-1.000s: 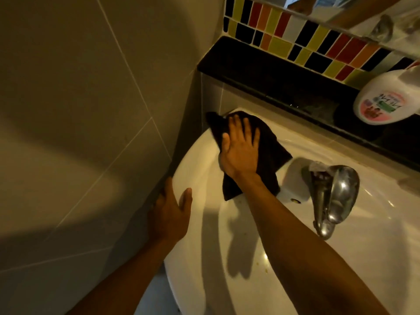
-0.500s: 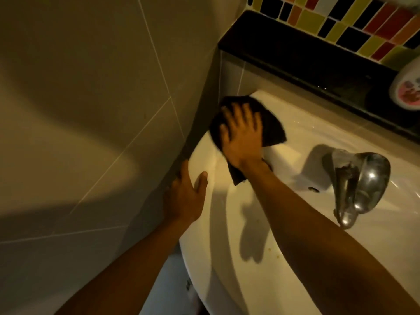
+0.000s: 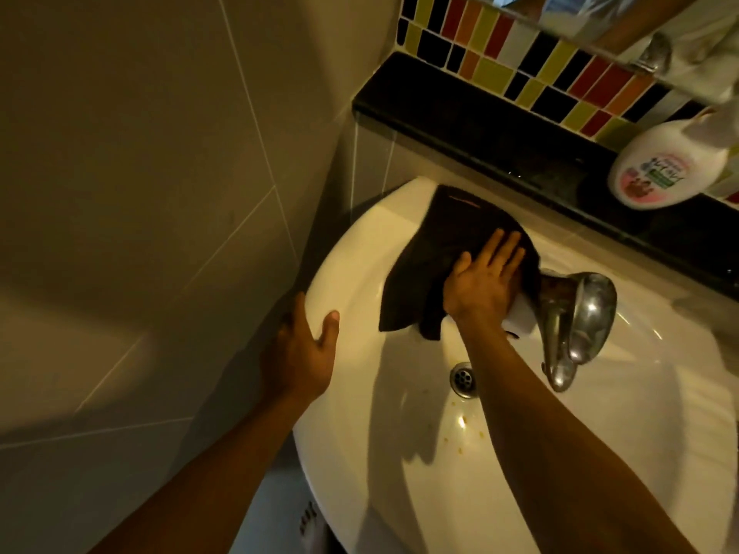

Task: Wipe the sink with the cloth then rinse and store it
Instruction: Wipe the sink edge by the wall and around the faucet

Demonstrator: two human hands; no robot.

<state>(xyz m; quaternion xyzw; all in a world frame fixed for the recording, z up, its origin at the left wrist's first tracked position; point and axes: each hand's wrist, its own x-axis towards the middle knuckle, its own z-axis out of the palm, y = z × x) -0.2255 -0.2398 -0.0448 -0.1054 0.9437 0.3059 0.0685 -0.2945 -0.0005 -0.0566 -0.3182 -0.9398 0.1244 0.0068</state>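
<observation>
A dark cloth lies spread over the back left rim of the white sink. My right hand presses flat on the cloth, fingers together and pointing up and right, just left of the chrome tap. My left hand rests on the sink's left rim with the thumb over the edge and fingers apart, holding nothing. The drain shows in the basin below the cloth, with small brown specks near it.
A tiled wall stands close on the left. Behind the sink runs a black ledge with a white bottle at the right. Coloured tiles and a mirror edge sit above.
My right hand has slid the cloth from the sink's back left corner to the right, up against the tap. My left hand stays on the left rim. The drain has come into view.
</observation>
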